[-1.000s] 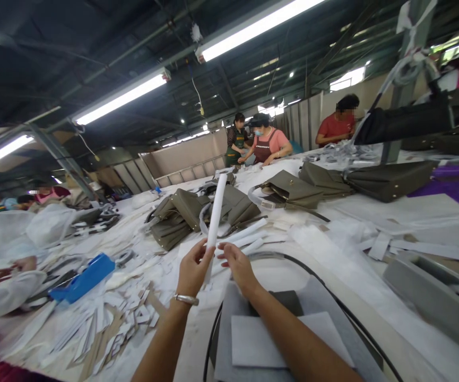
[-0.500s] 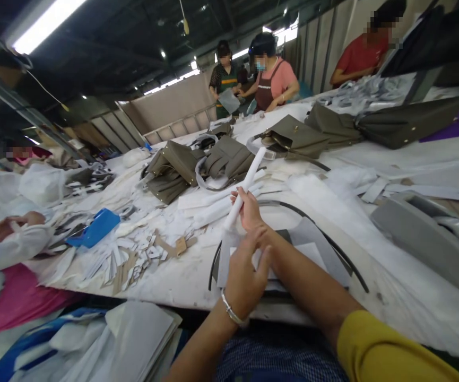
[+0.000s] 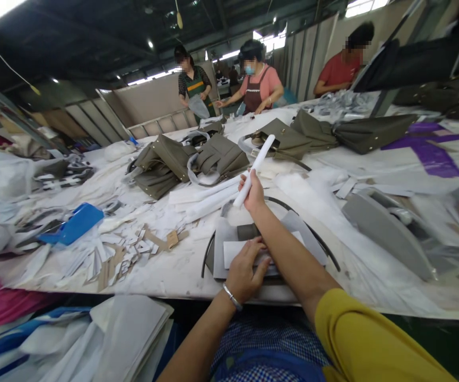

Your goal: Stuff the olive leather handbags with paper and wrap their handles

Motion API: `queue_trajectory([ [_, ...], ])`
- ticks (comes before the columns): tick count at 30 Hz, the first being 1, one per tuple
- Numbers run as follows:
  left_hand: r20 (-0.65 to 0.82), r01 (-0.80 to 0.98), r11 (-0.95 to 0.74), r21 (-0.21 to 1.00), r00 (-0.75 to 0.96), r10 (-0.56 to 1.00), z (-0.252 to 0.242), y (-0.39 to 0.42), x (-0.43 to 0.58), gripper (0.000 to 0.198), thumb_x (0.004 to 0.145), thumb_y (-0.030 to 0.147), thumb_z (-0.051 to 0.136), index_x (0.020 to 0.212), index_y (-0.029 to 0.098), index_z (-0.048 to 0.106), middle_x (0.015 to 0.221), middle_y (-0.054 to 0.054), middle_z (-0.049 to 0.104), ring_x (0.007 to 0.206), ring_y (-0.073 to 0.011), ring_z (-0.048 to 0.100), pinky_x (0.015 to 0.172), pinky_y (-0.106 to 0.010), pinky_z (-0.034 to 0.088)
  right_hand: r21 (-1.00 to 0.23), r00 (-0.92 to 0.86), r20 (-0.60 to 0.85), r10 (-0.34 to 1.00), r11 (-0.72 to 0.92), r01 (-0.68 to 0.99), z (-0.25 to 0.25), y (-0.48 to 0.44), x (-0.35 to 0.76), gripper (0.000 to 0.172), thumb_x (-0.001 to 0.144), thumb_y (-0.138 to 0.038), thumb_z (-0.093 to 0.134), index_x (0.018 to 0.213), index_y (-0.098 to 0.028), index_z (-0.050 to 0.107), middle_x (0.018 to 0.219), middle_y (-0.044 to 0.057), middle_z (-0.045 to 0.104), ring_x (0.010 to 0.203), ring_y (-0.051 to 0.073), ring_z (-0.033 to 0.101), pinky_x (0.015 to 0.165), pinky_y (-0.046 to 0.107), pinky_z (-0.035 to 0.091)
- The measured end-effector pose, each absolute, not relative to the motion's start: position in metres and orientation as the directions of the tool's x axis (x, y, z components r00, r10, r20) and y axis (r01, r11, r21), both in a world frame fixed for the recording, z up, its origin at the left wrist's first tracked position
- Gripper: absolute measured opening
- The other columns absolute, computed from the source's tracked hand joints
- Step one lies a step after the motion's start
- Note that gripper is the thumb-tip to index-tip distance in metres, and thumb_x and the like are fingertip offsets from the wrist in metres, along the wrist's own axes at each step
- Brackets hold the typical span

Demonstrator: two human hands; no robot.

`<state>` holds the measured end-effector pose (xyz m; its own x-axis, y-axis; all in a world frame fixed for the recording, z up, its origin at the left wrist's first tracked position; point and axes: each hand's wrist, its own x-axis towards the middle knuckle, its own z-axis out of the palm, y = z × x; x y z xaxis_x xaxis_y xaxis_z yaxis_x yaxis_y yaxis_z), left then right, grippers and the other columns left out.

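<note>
My right hand [image 3: 254, 192] is closed around a white paper roll [image 3: 262, 155], tilted up and away above the table. Below it lies a flat bag covered in pale grey sheeting [image 3: 222, 232], with dark curved straps [image 3: 327, 247] at its sides. A white sheet of paper [image 3: 232, 251] rests on the bag. On this sheet and the bag lies my left hand [image 3: 247, 269], thumb and fingers apart, holding nothing. My right forearm crosses over the bag and hides part of it.
Olive bags [image 3: 223, 156] lie across the table's middle. Paper scraps [image 3: 123, 252] and a blue plastic piece [image 3: 78, 223] are to the left. A grey moulded object [image 3: 388, 233] lies on the right. White stacked sheets [image 3: 128, 329] hang below the table edge. Several people work around the table.
My left hand has come down from beside my right forearm onto the bag's sheet. The right hand still holds the roll, slightly further out. The view has shifted right.
</note>
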<state>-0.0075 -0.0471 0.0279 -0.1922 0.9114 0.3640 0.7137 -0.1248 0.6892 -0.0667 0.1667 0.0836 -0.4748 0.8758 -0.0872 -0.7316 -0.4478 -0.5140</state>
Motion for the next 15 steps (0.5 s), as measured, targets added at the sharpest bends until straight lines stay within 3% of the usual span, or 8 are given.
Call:
queue_trajectory([
  [3, 0.374, 0.783, -0.172, 0.598, -0.083, 0.924, 0.023, -0.047, -0.008, 0.040, 0.094, 0.039, 0.055, 0.133, 0.026, 0.053, 0.140, -0.007, 0.057, 0.135, -0.0247, 0.047, 0.120, -0.050, 0.030, -0.592, -0.405, 0.043, 0.913, -0.304, -0.747, 0.116, 0.171, -0.038, 0.031, 0.098, -0.052, 0.048, 0.109, -0.023, 0.054, 0.065, -0.006, 0.055, 0.045, 0.006, 0.045, 0.040, 0.014, 0.037],
  [6, 0.353, 0.836, -0.183, 0.517, -0.013, 0.935, 0.017, -0.046, -0.011, 0.057, 0.087, 0.046, 0.066, 0.138, 0.024, 0.050, 0.146, -0.011, 0.050, 0.139, -0.0290, 0.041, 0.119, -0.055, 0.027, -0.748, -0.431, 0.316, 0.845, -0.058, -0.661, 0.151, 0.157, 0.017, 0.043, 0.095, -0.061, 0.046, 0.110, -0.023, 0.059, 0.073, -0.003, 0.059, 0.050, 0.006, 0.049, 0.045, 0.016, 0.041],
  [8, 0.308, 0.857, -0.201, 0.474, 0.052, 0.950, 0.015, -0.046, -0.015, 0.072, 0.080, 0.041, 0.075, 0.142, 0.023, 0.044, 0.149, -0.014, 0.045, 0.141, -0.0315, 0.037, 0.119, -0.058, 0.026, -0.853, -0.496, 0.413, 0.764, 0.134, -0.504, 0.168, 0.137, 0.066, 0.040, 0.094, -0.058, 0.051, 0.112, -0.024, 0.061, 0.084, -0.001, 0.064, 0.057, 0.008, 0.053, 0.052, 0.018, 0.046],
  [10, 0.243, 0.864, -0.217, 0.455, 0.114, 0.963, 0.017, -0.045, -0.020, 0.082, 0.074, 0.029, 0.081, 0.145, 0.023, 0.040, 0.152, -0.015, 0.041, 0.143, -0.0323, 0.034, 0.118, -0.058, 0.025, -0.915, -0.560, 0.402, 0.724, 0.328, -0.233, 0.172, 0.113, 0.120, 0.037, 0.094, -0.054, 0.054, 0.116, -0.027, 0.063, 0.093, 0.001, 0.067, 0.065, 0.011, 0.058, 0.058, 0.021, 0.050],
  [12, 0.160, 0.870, -0.216, 0.443, 0.160, 0.974, 0.023, -0.043, -0.024, 0.082, 0.073, 0.021, 0.079, 0.145, 0.022, 0.040, 0.153, -0.015, 0.039, 0.144, -0.0322, 0.032, 0.119, -0.054, 0.026, -0.857, -0.644, 0.341, 0.685, 0.509, 0.087, 0.162, 0.091, 0.174, 0.034, 0.092, -0.050, 0.059, 0.116, -0.027, 0.066, 0.103, 0.005, 0.069, 0.085, 0.019, 0.064, 0.076, 0.031, 0.054],
  [15, 0.072, 0.878, -0.204, 0.432, 0.192, 0.979, 0.036, -0.038, -0.031, 0.067, 0.079, 0.018, 0.070, 0.141, 0.018, 0.046, 0.151, -0.015, 0.042, 0.142, -0.0313, 0.035, 0.118, -0.048, 0.029, -0.646, -0.752, 0.317, 0.578, 0.712, 0.275, 0.126, 0.067, 0.239, 0.030, 0.088, -0.042, 0.067, 0.116, -0.031, 0.069, 0.116, 0.007, 0.068, 0.109, 0.027, 0.061, 0.096, 0.042, 0.050],
])
